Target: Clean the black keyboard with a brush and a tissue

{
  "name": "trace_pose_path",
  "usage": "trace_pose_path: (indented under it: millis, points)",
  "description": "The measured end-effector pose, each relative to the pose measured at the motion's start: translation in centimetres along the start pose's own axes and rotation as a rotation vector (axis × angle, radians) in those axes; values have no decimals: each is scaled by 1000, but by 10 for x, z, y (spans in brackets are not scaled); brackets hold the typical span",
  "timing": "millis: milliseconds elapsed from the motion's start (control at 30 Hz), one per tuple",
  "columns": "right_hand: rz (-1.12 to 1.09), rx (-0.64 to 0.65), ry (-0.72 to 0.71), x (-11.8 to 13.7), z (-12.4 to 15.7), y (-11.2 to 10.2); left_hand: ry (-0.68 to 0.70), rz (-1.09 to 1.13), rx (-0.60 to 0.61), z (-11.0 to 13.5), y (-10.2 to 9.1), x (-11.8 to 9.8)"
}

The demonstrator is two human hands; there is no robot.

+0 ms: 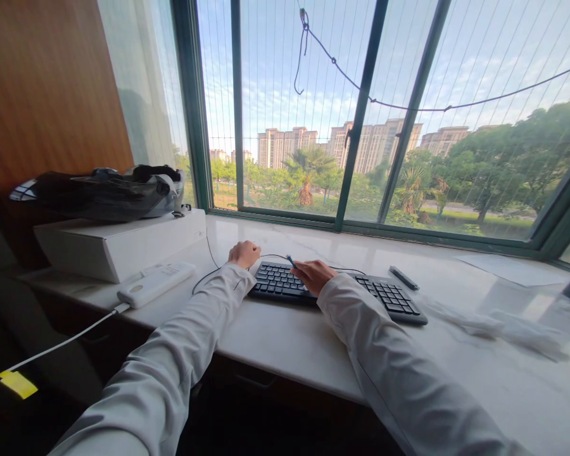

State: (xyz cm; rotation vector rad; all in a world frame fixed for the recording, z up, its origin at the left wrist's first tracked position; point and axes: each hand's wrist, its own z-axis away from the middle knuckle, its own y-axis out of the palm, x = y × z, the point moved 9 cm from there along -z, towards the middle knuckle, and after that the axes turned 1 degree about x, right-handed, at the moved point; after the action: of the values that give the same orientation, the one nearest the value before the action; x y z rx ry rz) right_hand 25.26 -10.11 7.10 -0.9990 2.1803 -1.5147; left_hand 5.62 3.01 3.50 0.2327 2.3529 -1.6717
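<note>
A black keyboard (281, 280) lies on the white marble-like counter, with its number pad (393, 297) to the right. My right hand (313, 273) is over its middle, fingers closed around a small blue brush (290, 260) with bristles pointing up and left. Part of the keys is hidden under that hand and sleeve. At the keyboard's far left corner is my left hand (244, 254), its fingers curled in. Whether it grips the keyboard's edge or something small, I cannot make out.
A white power strip (156, 285) and a white box (123, 244) carrying a dark bag (109, 193) stand left. Behind the keyboard's right end lies a dark pen-like object (403, 278). Crumpled clear plastic (527, 332) and a white sheet (513, 271) are at right, below the window.
</note>
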Motion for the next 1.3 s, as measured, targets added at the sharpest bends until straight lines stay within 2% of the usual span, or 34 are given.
trace_pose_path:
  millis: [200,300,400,600,867,1100,1300]
  points:
    - [-35,-256,212,-19,0,-10,12,13,1,-1,0,-1]
    - [-66,-308,283,-23,0,-6,20,16,-5,-1,0,-2]
    - [-145,-337,291,-21,0,-5,17,18,-11,-1,0,-2]
    - [-209,-303,239,-12,-2,0,4,21,-2,0,0,-2]
    - [-95,-238,186,-3,-5,4,14,23,4,1,-1,-4]
    - [-105,-227,288,-8,-4,2,19,15,-3,0,0,-4]
    - [-127,-210,190,7,-4,7,6,16,3,0,1,-3]
